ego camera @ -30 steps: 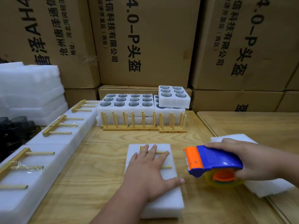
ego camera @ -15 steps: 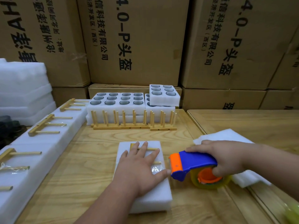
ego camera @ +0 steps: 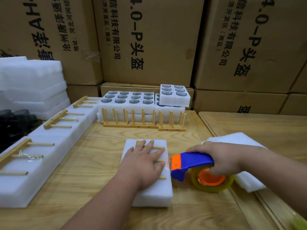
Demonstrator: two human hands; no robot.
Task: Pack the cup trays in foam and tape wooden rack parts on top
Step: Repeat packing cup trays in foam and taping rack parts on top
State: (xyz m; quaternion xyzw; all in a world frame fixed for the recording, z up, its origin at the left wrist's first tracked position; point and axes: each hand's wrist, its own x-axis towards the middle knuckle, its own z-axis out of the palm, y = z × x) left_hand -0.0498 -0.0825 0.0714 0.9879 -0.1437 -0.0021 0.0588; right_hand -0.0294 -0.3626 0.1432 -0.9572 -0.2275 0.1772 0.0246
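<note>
A white foam pack (ego camera: pixel 154 195) lies on the wooden table (ego camera: pixel 93 163) in front of me. A wooden rack part (ego camera: pixel 158 147) with pegs lies on its top, mostly hidden under my left hand (ego camera: pixel 142 163), which presses flat on it with straight fingers. My right hand (ego camera: pixel 222 158) grips a blue and orange tape dispenser (ego camera: pixel 191 165) with a roll of clear tape. The dispenser's orange nose touches the foam pack's right edge beside my left thumb. A short strip of clear tape shows there.
Finished foam packs (ego camera: pixel 49 146) with taped rack parts line the left. Foam cup trays (ego camera: pixel 127 100) and upright wooden racks (ego camera: pixel 142 120) stand at the back. Loose foam sheets (ego camera: pixel 245 181) lie under my right arm. Cardboard boxes (ego camera: pixel 149 39) wall the rear. Stacked foam (ego camera: pixel 31 83) sits far left.
My right hand has brought the tape dispenser leftward and down, from hovering right of the foam pack to touching its right edge. My left hand has stayed pressed on the rack part.
</note>
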